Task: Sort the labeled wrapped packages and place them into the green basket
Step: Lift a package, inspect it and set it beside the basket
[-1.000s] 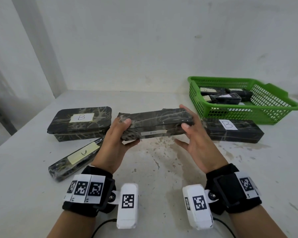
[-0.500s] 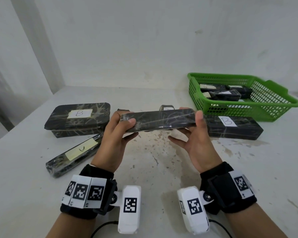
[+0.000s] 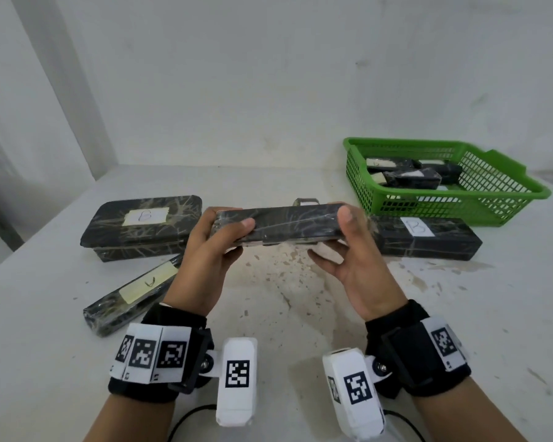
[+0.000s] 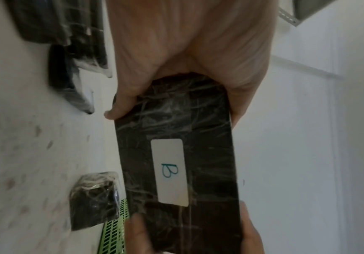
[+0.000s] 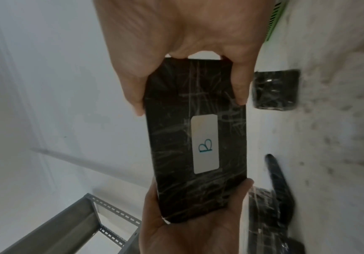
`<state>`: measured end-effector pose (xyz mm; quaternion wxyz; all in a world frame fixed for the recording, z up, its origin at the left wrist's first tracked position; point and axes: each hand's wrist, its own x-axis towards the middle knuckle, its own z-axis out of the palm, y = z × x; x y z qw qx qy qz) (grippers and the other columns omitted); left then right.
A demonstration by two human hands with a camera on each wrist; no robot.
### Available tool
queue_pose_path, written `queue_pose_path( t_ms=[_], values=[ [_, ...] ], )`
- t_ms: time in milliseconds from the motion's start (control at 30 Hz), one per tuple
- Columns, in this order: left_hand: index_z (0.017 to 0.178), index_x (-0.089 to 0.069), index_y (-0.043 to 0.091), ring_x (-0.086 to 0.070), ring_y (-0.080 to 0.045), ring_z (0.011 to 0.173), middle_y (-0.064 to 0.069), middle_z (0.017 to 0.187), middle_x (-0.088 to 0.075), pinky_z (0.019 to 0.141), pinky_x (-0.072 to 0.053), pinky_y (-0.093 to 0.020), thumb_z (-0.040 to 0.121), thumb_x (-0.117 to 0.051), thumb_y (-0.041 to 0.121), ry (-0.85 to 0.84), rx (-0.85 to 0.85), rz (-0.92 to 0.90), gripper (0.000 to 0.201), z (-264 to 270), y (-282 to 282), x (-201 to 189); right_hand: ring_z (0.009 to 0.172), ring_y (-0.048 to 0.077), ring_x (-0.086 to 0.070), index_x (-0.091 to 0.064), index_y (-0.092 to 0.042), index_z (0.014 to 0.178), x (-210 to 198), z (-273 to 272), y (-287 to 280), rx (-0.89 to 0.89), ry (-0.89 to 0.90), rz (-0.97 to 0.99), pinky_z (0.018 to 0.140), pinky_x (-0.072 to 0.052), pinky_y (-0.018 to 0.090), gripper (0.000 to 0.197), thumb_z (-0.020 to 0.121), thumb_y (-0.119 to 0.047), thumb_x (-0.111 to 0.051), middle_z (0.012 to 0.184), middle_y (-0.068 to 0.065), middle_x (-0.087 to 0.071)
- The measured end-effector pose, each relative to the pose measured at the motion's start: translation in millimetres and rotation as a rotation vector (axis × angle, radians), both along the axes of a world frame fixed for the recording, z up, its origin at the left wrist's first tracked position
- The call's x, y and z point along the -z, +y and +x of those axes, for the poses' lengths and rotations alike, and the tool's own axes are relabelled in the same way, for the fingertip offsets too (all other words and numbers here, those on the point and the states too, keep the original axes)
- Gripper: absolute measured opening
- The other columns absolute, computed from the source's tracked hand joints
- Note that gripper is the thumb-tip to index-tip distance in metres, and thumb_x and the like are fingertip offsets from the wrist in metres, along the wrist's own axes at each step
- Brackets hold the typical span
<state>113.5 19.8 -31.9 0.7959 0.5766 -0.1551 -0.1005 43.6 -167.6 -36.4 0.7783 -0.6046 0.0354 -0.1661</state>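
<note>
A long dark wrapped package [image 3: 281, 224] is held level above the table, one hand at each end. My left hand [image 3: 233, 231] grips its left end and my right hand [image 3: 336, 237] its right end, thumbs on the near face. The wrist views show its far face [image 4: 176, 163] [image 5: 198, 146] with a white label marked B. The green basket [image 3: 428, 208] stands at the back right with wrapped packages [image 3: 412, 177] inside. On the table lie a wide package labelled B [image 3: 141, 228], another B package [image 3: 428, 240] in front of the basket, and a slim package [image 3: 131, 291] with a yellowish label.
A small wrapped package [image 3: 305, 201] peeks out behind the held one. The white table [image 3: 284, 298] is stained in the middle. A wall runs along the back, and a grey metal rack [image 5: 67, 223] stands off the left side.
Both hands have rolled the held package, so its white label has turned away from me. The package has also risen slightly. Nothing else has moved.
</note>
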Motion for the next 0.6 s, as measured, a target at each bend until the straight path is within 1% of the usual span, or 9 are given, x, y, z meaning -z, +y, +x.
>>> queue_pose_path(
  t_ms=[67,133,200,233,300,400,467,500,600],
  values=[
    [0.147,-0.034,0.004,-0.066,-0.011,0.096,-0.006,0.117,-0.068,0.104,-0.042,-0.037,0.058,-0.078,0.042,0.003,-0.013,-0.007,0.107,1,1,-10,0.102,0.010,-0.068,-0.054,-0.023,0.113,-10,3,1,0.023,-0.029,0.024,0.097,-0.053,0.040,0.051,0.072,-0.047,-0.074,0.105,-0.005,-0.069],
    [0.131,-0.053,0.016,-0.065,-0.011,0.102,-0.009,0.133,-0.060,0.100,-0.042,-0.036,0.060,-0.076,0.049,-0.029,0.021,0.042,0.081,2,0,-24,0.096,0.011,-0.069,-0.054,-0.019,0.108,-27,8,-2,0.035,-0.079,0.044,0.097,-0.053,0.040,0.037,0.076,-0.030,-0.070,0.101,-0.001,-0.068],
    [0.105,-0.060,0.027,-0.063,-0.012,0.109,-0.001,0.125,-0.065,0.099,-0.042,-0.036,0.065,-0.075,0.051,-0.058,0.074,0.099,0.049,5,-4,-38,0.097,0.014,-0.067,-0.054,-0.017,0.109,-47,15,-7,0.022,-0.118,0.034,0.098,-0.053,0.041,0.036,0.077,-0.024,-0.070,0.102,0.005,-0.066],
    [0.100,-0.058,0.026,-0.065,-0.010,0.108,0.003,0.117,-0.068,0.099,-0.044,-0.036,0.068,-0.079,0.044,-0.081,0.069,0.091,0.042,8,-7,-46,0.097,0.015,-0.066,-0.054,-0.017,0.109,-58,19,-10,0.012,-0.136,0.020,0.097,-0.053,0.041,0.039,0.076,-0.024,-0.073,0.103,0.006,-0.065],
    [0.097,-0.056,0.019,-0.068,-0.008,0.094,0.005,0.096,-0.071,0.097,-0.047,-0.036,0.068,-0.081,0.028,-0.118,0.013,0.034,0.040,14,-13,-61,0.100,0.014,-0.065,-0.055,-0.019,0.108,-75,26,-18,-0.001,-0.139,-0.024,0.095,-0.054,0.040,0.040,0.075,-0.024,-0.079,0.105,0.004,-0.064],
    [0.095,-0.056,0.015,-0.068,-0.009,0.088,0.003,0.089,-0.069,0.101,-0.049,-0.037,0.065,-0.082,0.021,-0.176,-0.003,0.010,0.040,21,-17,-88,0.111,0.012,-0.063,-0.059,-0.026,0.110,-93,33,-23,0.001,-0.154,-0.110,0.091,-0.056,0.038,0.048,0.070,-0.049,-0.074,0.115,-0.001,-0.064],
    [0.097,-0.058,0.016,-0.068,-0.009,0.090,0.004,0.090,-0.070,0.102,-0.049,-0.038,0.061,-0.079,0.032,-0.246,-0.007,0.038,0.045,29,-16,-106,0.114,0.012,-0.060,-0.059,-0.028,0.109,-101,37,-24,0.017,-0.189,-0.133,0.089,-0.057,0.038,0.056,0.064,-0.060,-0.072,0.117,-0.005,-0.064],
    [0.099,-0.060,0.016,-0.068,-0.008,0.089,0.005,0.090,-0.071,0.101,-0.049,-0.038,0.058,-0.079,0.038,-0.276,-0.014,0.045,0.050,31,-15,-114,0.113,0.012,-0.061,-0.059,-0.027,0.107,-105,38,-24,0.021,-0.205,-0.123,0.089,-0.057,0.038,0.054,0.064,-0.058,-0.074,0.114,-0.006,-0.066],
    [0.101,-0.062,0.018,-0.068,-0.007,0.086,0.009,0.086,-0.070,0.096,-0.051,-0.037,0.053,-0.077,0.051,-0.362,-0.064,0.020,0.060,34,-15,-132,0.105,0.016,-0.065,-0.057,-0.021,0.101,-117,43,-20,0.013,-0.259,-0.086,0.092,-0.056,0.041,0.037,0.073,-0.035,-0.075,0.103,-0.001,-0.069]
  ],
)
